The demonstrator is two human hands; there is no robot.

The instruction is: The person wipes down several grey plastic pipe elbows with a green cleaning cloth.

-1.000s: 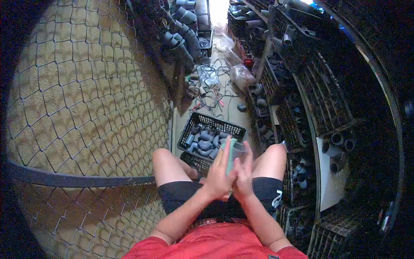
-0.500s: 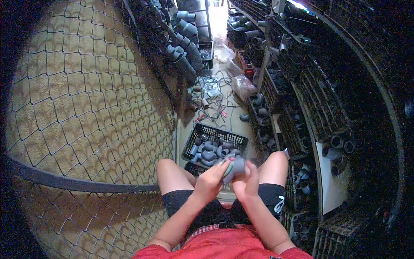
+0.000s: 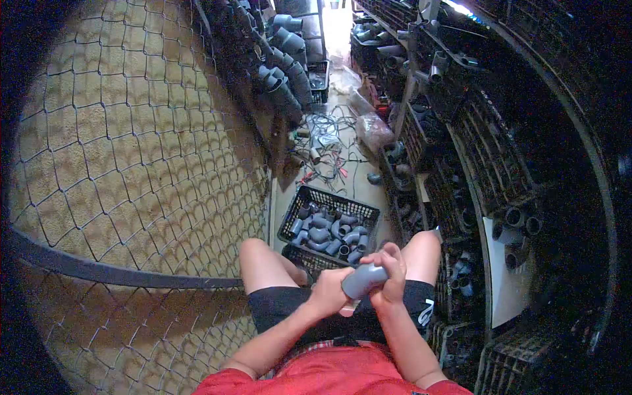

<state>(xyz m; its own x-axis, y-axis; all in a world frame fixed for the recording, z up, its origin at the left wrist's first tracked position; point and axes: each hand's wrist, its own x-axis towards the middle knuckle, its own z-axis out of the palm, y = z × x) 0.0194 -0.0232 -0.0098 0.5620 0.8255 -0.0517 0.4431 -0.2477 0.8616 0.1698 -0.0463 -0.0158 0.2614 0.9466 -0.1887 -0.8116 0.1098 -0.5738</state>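
Chain-link fencing (image 3: 131, 151) is filling the whole left side of this narrow storage aisle, with a dark rail crossing it low down. Just past it, big grey pipe bends (image 3: 284, 59) are hanging in a row along the left edge of the floor (image 3: 359, 172). A tangle of cables (image 3: 326, 135) is lying toward the far end of the floor, with a clear plastic bag (image 3: 372, 125) beside it, nearer the right edge. Closer in, a black crate (image 3: 327, 196) is sitting on the floor just beyond the seated person's knees, holding loose grey fittings (image 3: 326, 230). A second black crate (image 3: 309, 258) is showing just in front of it, partly hidden by the legs.

Over the lap, the left hand (image 3: 327, 293) is curling closed around the lower end of a grey pipe elbow (image 3: 361, 280), gripping it from the left. The right hand (image 3: 394, 273) is wrapping its fingers over the top and right side of the same elbow, closed on it too. The elbow is lying tilted between both hands, above the black shorts and apart from the crates. Along the right edge of the floor, dark shelves (image 3: 474, 158) are standing packed with more pipe parts.
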